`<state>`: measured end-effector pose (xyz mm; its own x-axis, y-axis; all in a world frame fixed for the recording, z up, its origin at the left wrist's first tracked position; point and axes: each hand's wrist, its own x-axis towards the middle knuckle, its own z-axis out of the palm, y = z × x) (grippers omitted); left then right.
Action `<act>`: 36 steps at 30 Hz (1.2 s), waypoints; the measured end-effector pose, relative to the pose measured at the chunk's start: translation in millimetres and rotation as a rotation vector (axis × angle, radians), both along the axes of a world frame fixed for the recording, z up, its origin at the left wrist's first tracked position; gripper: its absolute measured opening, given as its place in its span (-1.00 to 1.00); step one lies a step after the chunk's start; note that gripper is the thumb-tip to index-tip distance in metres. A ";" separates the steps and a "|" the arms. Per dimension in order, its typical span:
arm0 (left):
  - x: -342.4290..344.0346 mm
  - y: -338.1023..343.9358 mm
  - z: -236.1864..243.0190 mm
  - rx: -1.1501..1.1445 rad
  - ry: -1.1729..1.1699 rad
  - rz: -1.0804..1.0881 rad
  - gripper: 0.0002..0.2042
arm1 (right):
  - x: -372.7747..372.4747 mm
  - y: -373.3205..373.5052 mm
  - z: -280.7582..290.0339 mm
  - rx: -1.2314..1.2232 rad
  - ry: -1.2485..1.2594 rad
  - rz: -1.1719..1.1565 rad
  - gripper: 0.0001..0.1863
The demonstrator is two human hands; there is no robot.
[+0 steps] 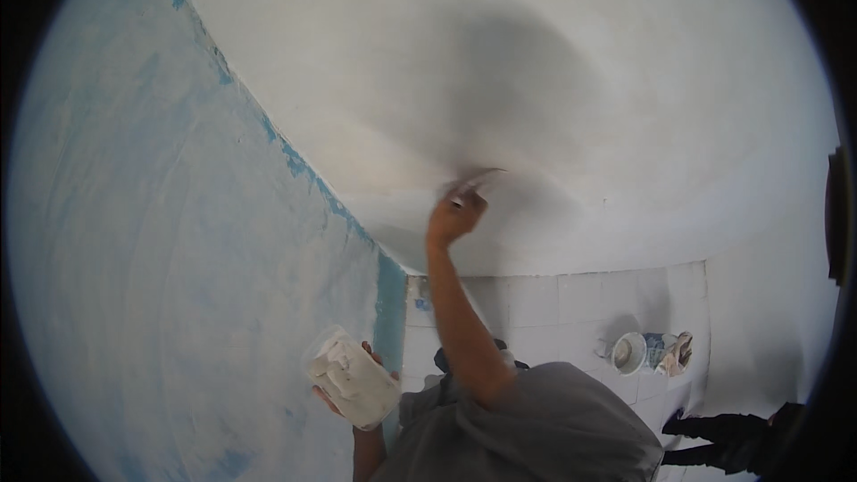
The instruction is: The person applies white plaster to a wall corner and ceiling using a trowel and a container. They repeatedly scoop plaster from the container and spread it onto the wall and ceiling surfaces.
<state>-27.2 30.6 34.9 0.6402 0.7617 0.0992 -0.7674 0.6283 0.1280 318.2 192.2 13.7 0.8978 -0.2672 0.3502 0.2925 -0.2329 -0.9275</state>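
Note:
My left hand (370, 355) holds a clear plastic tub (312, 348) of white putty (355, 379) from below and the side, close to the blue-streaked wall (205, 259). With my right arm stretched out, my right hand (460, 212) is closed around a putty knife (484, 177). Its thin blade is at the white wall (571, 107); motion blurs it, and whether it touches is hard to tell. A dark shadow falls on the white surface around that hand.
Pale tiles (536, 308) cover the floor. A white bucket (628, 353) stands there beside a crumpled bag (676, 353). At the lower right are another person's dark-clothed legs (719, 442). A dark object (837, 214) sits at the right edge.

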 end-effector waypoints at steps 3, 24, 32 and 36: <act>-3.1 6.7 5.1 0.037 0.043 -0.037 -0.08 | -52.1 21.1 37.4 -0.040 -0.021 0.118 -0.63; -39.2 12.3 15.8 0.008 0.038 -0.037 -0.05 | -92.1 -6.3 0.5 -0.058 -0.210 0.250 -0.69; -41.8 12.4 3.1 0.060 -0.025 -0.053 -0.11 | -32.2 -65.8 -23.0 0.122 -0.130 0.022 -0.73; -37.5 13.6 9.3 -0.050 -0.062 -0.078 -0.07 | 6.3 -96.7 -5.3 0.088 -0.134 -0.073 -0.72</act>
